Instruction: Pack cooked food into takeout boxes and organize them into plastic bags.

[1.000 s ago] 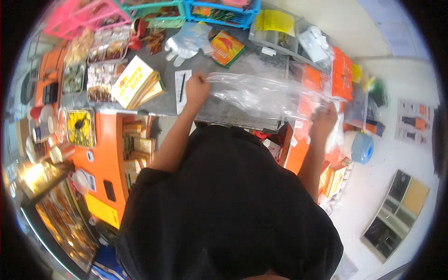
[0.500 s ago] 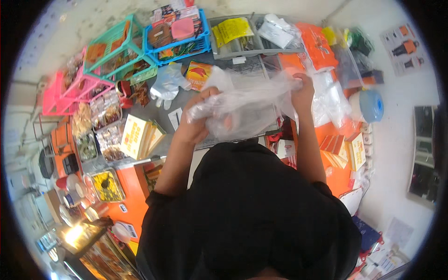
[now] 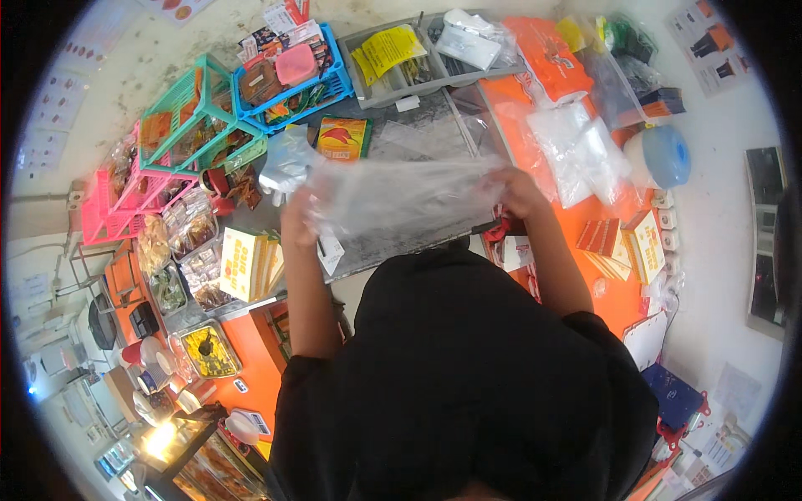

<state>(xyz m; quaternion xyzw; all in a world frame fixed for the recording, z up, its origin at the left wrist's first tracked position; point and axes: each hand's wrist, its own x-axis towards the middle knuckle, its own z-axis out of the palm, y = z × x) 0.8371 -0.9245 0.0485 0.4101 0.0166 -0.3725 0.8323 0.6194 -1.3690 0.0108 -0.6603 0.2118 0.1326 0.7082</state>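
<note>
A clear plastic bag (image 3: pixel 401 192) is stretched wide above the dark grey counter, blurred by motion. My left hand (image 3: pixel 302 215) grips its left end, and my right hand (image 3: pixel 516 194) grips its right end. Beyond the left hand lie a pale disposable plastic glove (image 3: pixel 288 159) and a yellow-and-orange packet (image 3: pixel 343 138). Under the left wrist is a small white card (image 3: pixel 331 253). To the right of the right hand, a pile of clear plastic bags (image 3: pixel 576 150) lies on the orange surface.
Blue (image 3: pixel 338 88), green (image 3: pixel 159 138) and pink (image 3: pixel 100 221) baskets stand at the back left. A grey divided tray (image 3: pixel 368 96) sits at the back. Folded cartons (image 3: pixel 242 265) stand at left; more cartons (image 3: pixel 645 250) stand at right. A metal tray of yellow food (image 3: pixel 209 351) is lower left.
The bunched plastic bag has been pulled out flatter and wider between my hands. My left hand moved left and my right hand moved slightly left and down. The whole view shifted a little.
</note>
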